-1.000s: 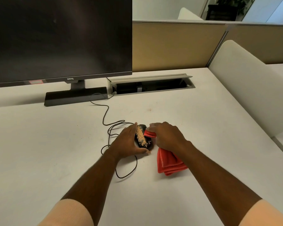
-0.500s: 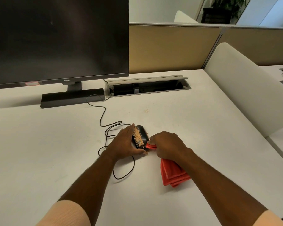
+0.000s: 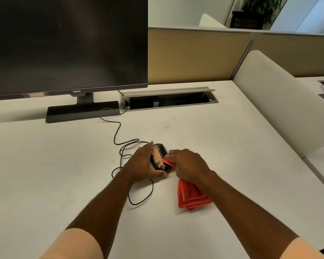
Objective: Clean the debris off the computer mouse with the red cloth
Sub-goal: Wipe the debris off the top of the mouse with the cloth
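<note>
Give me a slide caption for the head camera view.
Left hand steadies debris-covered mouse while right hand presses red cloth against it.

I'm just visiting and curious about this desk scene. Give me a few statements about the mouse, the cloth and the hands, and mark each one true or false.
1. The left hand steadies the computer mouse from its left side. True.
2. The mouse is already wiped clean. False: a strip of tan debris lies along its top.
3. The right hand holds the red cloth against the mouse's right side. True.
4. The mouse is wireless. False: a black cable loops from it towards the cable tray in the desk.
5. The monitor shows a bright picture. False: its screen is dark.
</note>
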Demonstrator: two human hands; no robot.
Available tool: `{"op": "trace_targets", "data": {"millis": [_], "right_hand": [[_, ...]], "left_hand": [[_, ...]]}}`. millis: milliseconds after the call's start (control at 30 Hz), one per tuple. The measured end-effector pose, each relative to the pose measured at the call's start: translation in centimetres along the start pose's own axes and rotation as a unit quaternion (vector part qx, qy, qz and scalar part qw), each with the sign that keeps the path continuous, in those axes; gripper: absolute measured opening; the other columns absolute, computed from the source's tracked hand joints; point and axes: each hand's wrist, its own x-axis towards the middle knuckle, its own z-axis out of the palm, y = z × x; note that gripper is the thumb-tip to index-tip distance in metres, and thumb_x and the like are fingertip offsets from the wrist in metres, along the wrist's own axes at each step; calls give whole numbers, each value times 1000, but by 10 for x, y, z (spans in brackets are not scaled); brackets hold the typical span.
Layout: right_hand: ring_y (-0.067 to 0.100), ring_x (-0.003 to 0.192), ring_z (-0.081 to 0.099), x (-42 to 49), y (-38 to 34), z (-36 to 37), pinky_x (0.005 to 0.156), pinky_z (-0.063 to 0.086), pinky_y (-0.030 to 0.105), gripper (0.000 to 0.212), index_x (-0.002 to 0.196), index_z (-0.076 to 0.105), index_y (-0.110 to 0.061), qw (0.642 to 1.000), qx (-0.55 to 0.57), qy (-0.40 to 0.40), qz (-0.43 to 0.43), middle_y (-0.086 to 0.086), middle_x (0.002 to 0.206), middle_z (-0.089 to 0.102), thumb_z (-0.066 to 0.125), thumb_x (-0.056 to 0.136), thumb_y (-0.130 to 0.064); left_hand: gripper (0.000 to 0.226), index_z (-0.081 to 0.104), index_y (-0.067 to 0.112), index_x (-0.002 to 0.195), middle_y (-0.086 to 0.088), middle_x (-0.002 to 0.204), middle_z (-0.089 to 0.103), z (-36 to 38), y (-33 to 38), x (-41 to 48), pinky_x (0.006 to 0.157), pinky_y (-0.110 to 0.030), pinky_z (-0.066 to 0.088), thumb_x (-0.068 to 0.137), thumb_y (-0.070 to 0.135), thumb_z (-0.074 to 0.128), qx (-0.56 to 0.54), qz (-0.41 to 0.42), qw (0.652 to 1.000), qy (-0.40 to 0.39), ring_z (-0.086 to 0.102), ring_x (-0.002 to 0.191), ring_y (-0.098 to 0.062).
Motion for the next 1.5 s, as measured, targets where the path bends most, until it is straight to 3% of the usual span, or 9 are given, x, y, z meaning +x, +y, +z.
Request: {"op": "trace_targets", "data": {"millis": [400, 567, 733, 933, 1167, 1400, 1500], "right_hand": [[27, 118, 51, -14, 3, 1, 85, 46, 36, 55, 135, 56, -26, 997, -62, -25, -46, -2, 142, 52, 59, 82, -9], [27, 110, 56, -15, 2, 0, 78, 47, 33, 49, 123, 62, -23, 998, -50, 0, -31, -4, 129, 58, 59, 77, -8], [28, 116, 51, -7, -5, 0, 80, 47, 37, 56, 137, 50, -24, 996, -38, 79, 14, -6, 144, 47, 55, 83, -11], [31, 121, 48, -5, -14, 15, 85, 49, 40, 58, 142, 44, -23, 997, -53, 58, 13, 0, 147, 44, 58, 87, -10], [30, 115, 51, -16, -12, 18, 79, 50, 39, 53, 137, 51, -22, 993, -93, 58, -39, 0, 138, 53, 58, 86, -12], [26, 102, 55, -24, -6, 14, 65, 36, 30, 45, 122, 63, -25, 995, -90, 26, -45, -2, 126, 60, 60, 80, -11], [27, 120, 53, -23, 6, 6, 84, 46, 36, 58, 129, 59, -34, 999, 14, 38, 13, -4, 147, 46, 58, 76, -10]], "left_hand": [[140, 4, 17, 154, -4, 160, 21, 1, 0, 0, 116, -37, 24, 48, 87, 63, -10, -1, 1000, 3, 21, 145, -22], [140, 5, 15, 154, -5, 159, 24, 1, 0, -1, 115, -37, 25, 49, 87, 64, -9, 3, 1000, 6, 24, 143, -22], [141, 7, 13, 154, -6, 158, 24, 0, 0, -1, 116, -37, 25, 49, 87, 65, -9, 5, 1000, 6, 24, 143, -23], [140, 7, 12, 153, -7, 158, 25, 0, 0, -1, 116, -41, 27, 50, 86, 66, -8, 3, 1000, 4, 25, 143, -24], [135, 6, 14, 154, -6, 159, 23, 1, 0, -1, 117, -40, 25, 55, 81, 69, -8, 7, 1000, 7, 24, 144, -25], [133, 5, 14, 154, -7, 158, 23, 1, -1, 0, 116, -40, 26, 56, 75, 72, -5, 6, 1000, 8, 24, 143, -25], [142, 3, 14, 154, -7, 160, 18, -3, 1, -2, 118, -41, 24, 49, 81, 71, -13, -2, 1000, -12, 19, 145, -24]]}}
